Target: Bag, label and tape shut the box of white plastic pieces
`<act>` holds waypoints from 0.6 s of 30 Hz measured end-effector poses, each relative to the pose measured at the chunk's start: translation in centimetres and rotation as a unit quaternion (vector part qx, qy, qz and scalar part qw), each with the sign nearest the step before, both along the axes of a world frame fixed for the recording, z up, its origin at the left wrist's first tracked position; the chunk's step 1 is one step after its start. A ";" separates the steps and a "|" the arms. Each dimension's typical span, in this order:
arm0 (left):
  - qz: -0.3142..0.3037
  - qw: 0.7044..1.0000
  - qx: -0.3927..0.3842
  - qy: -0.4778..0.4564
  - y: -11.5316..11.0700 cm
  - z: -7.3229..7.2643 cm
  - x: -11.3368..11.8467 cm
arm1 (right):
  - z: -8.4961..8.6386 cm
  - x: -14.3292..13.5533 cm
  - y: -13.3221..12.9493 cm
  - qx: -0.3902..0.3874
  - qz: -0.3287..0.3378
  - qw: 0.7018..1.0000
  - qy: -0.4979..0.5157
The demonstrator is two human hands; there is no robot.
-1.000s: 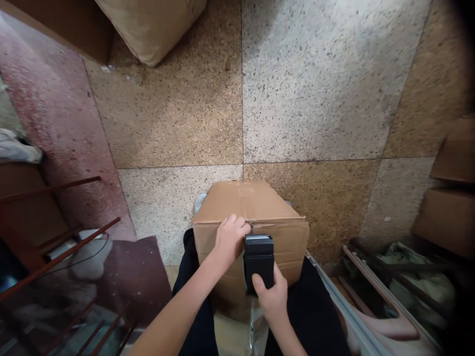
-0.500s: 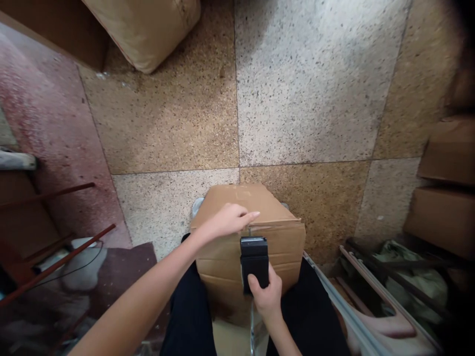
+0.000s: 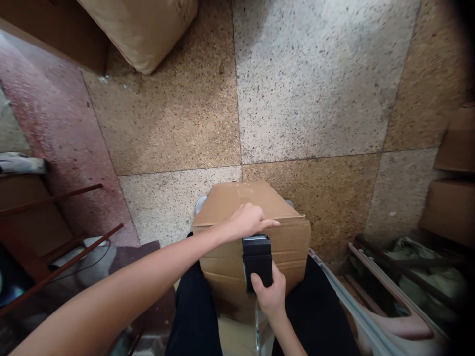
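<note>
A brown cardboard box [image 3: 241,198] rests on my lap, between my black-trousered legs. My right hand [image 3: 270,294] grips a black tape dispenser [image 3: 258,259] pressed against the box's near face. My left hand [image 3: 248,221] lies flat on the box's top front edge just above the dispenser, fingers stretched to the right. A strip of clear tape runs down from the dispenser toward me.
Speckled tiled floor [image 3: 297,99] lies ahead. A large tan sack [image 3: 141,24] sits at the top left. Cardboard boxes [image 3: 451,207] stand at the right, dark red wooden rails [image 3: 55,267] at the left, and a pale metal frame [image 3: 371,306] at the lower right.
My left hand opened from a curled grip beside the dispenser and slid right along the box's top edge. The dispenser stayed almost in place.
</note>
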State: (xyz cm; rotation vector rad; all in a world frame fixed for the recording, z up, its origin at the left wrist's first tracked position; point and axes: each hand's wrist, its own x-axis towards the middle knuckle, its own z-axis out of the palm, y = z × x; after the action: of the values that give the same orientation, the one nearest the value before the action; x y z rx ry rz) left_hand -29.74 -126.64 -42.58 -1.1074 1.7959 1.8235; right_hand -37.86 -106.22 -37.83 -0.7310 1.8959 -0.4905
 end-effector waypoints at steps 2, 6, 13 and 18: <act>0.009 1.000 0.014 0.001 0.0 -0.3 -0.2 | 0.0 0.0 0.0 0.001 -0.003 1.000 0.004; 0.003 1.000 0.010 -0.001 -0.5 -1.0 -0.6 | 0.1 0.1 -0.4 0.024 -0.026 0.999 0.004; -0.048 0.997 -0.053 0.004 -1.7 -1.9 -1.0 | 0.7 0.1 -1.8 0.084 -0.062 0.994 0.015; -0.081 0.994 -0.079 -0.003 -2.5 -3.8 -1.2 | 1.3 0.0 -4.4 0.158 -0.053 0.984 0.058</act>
State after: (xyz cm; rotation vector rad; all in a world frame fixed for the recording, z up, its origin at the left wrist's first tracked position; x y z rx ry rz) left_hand -30.89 -129.11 -46.43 -0.9885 1.9937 1.6074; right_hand -37.82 -110.61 -36.53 -0.4577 2.0673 -0.2068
